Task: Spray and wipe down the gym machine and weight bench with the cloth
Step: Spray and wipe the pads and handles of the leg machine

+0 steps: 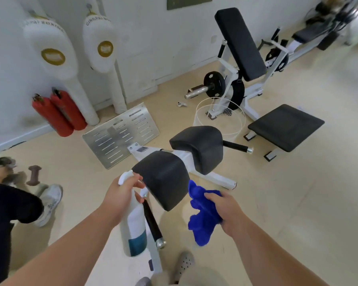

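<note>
My left hand [121,195] grips a white spray bottle [133,228] with a teal label, nozzle close to the near black pad [163,176] of the gym machine. A crumpled blue cloth [203,215] is bunched in my right hand [225,211], just right of that pad and apart from it. A second black pad [198,145] sits behind the first on the white frame [186,158], with black handles sticking out at both ends. The weight bench [285,126], a flat black seat on white legs, stands at the right with its upright black backrest [240,42] behind.
A metal foot plate [120,133] leans at the machine's far end. A white wire basket [219,118] stands between machine and bench. Two red extinguishers [58,112] and white boxing pads [50,44] line the wall. Another person's leg and shoe [50,203] are at left, near dumbbells [34,175].
</note>
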